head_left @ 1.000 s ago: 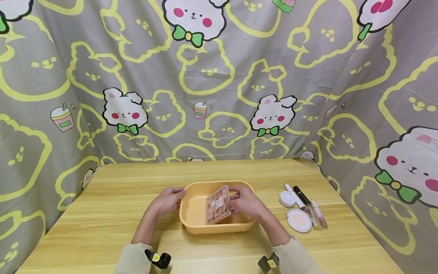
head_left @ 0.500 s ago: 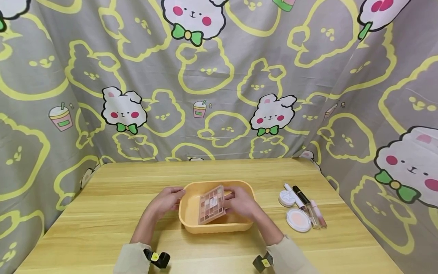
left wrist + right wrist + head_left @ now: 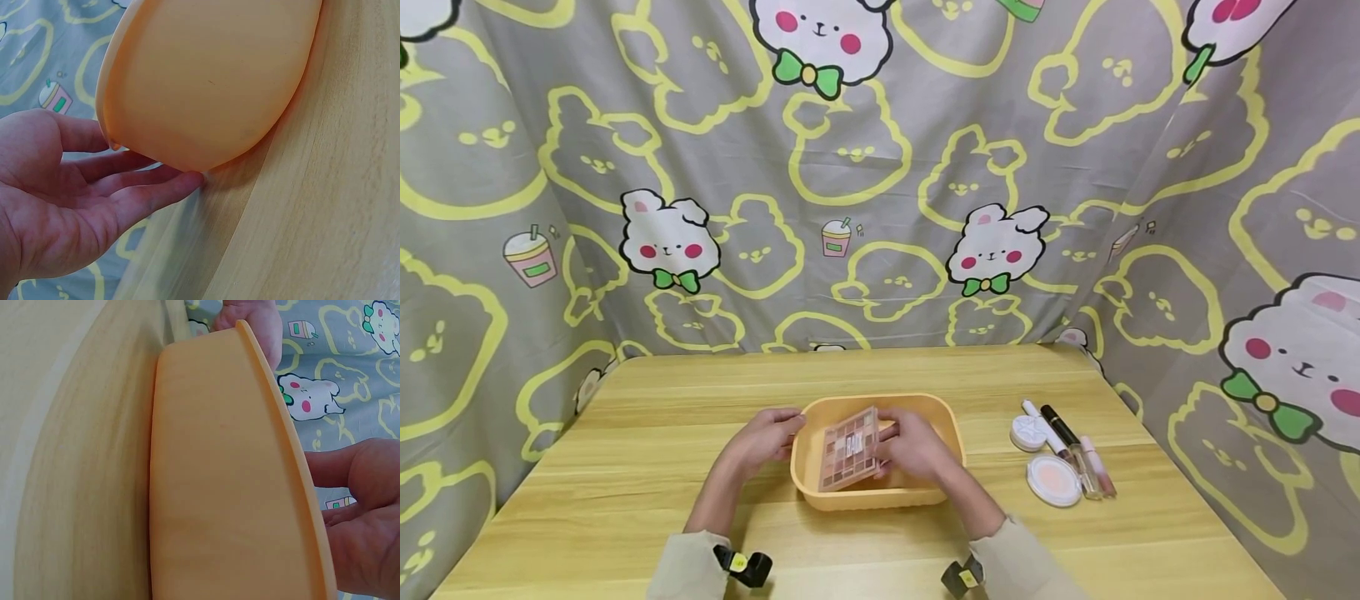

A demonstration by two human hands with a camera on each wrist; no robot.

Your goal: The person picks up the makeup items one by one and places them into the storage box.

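Your right hand [image 3: 916, 446] grips the makeup palette [image 3: 848, 450], tilted inside the orange basin [image 3: 880, 500]; your left hand [image 3: 763, 437] holds the basin's left end. The palette has just shifted leftward, so it seems not yet settled; against the earlier frame, the white compact [image 3: 1055, 481] on the tabletop [image 3: 700, 383] lies unmoved.

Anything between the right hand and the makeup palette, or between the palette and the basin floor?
Nothing visible. The right hand holds the palette directly; the palette leans inside the orange basin, where no other item shows. Floor behind palette and hand is hidden.
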